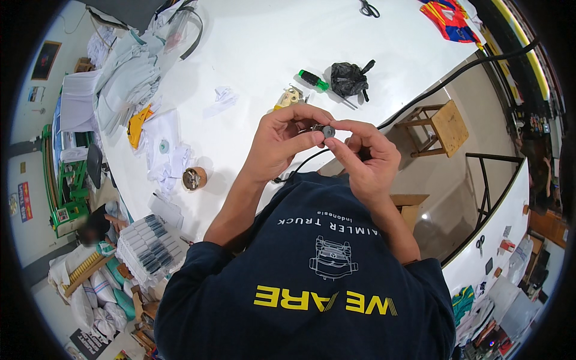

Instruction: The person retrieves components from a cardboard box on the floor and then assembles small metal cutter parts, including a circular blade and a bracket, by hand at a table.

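Above the near edge of the white table, my hands meet at a small round grey metal part, which looks like a bobbin case. My left hand pinches its left side between thumb and fingers. From the right, my right hand grips its edge with thumb and index fingertip, the other fingers curled. Just beyond my left hand lies a cream-coloured device, partly covered by the fingers. A green-and-black screwdriver lies farther back, beside a knotted black plastic bag.
A round brown tin of small metal pieces stands left. White cloth is heaped at the far left; scissors lie at the back. A black cable crosses right, near a wooden stool. Another person is at lower left.
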`<state>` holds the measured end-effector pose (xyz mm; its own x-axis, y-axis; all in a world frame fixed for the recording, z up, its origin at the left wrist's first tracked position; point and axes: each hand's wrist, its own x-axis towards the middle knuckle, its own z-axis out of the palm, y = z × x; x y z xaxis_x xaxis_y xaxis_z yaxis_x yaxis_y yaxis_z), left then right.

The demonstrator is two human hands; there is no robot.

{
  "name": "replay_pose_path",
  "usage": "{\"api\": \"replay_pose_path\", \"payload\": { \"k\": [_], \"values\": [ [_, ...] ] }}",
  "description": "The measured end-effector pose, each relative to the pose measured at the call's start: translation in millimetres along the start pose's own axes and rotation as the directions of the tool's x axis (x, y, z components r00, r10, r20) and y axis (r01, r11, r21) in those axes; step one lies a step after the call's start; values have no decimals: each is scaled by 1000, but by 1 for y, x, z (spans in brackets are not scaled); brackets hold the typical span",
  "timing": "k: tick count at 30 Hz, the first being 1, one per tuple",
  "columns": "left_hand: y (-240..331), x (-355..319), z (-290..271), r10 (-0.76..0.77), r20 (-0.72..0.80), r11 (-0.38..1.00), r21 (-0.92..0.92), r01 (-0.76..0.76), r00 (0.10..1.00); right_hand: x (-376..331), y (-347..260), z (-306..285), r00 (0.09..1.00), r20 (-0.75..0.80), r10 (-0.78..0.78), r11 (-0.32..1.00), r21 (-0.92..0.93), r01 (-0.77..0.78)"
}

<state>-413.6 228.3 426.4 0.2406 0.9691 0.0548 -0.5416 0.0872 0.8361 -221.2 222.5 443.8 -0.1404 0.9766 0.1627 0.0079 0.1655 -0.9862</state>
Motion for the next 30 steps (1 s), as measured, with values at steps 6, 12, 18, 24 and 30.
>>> {"api": "replay_pose_path", "payload": {
  "k": [6,12,18,24,30],
  "values": [
    [-4,0,-4,-61,26,993,-96,64,998,-1,2,2,1000,0,-21,1000,-5,21],
    [-5,-2,-3,-81,44,977,-192,88,996,-1,-1,0,1000,21,-2,998,61,1],
    [11,-3,4,-24,26,987,-157,28,999,0,6,-4,996,8,91,965,248,-90],
    [70,-12,10,224,49,971,77,-227,973,2,20,-13,979,10,203,969,139,-202],
    [118,-27,30,373,109,914,130,-385,922,-5,44,-22,954,8,300,938,180,-296]
  ]
}}
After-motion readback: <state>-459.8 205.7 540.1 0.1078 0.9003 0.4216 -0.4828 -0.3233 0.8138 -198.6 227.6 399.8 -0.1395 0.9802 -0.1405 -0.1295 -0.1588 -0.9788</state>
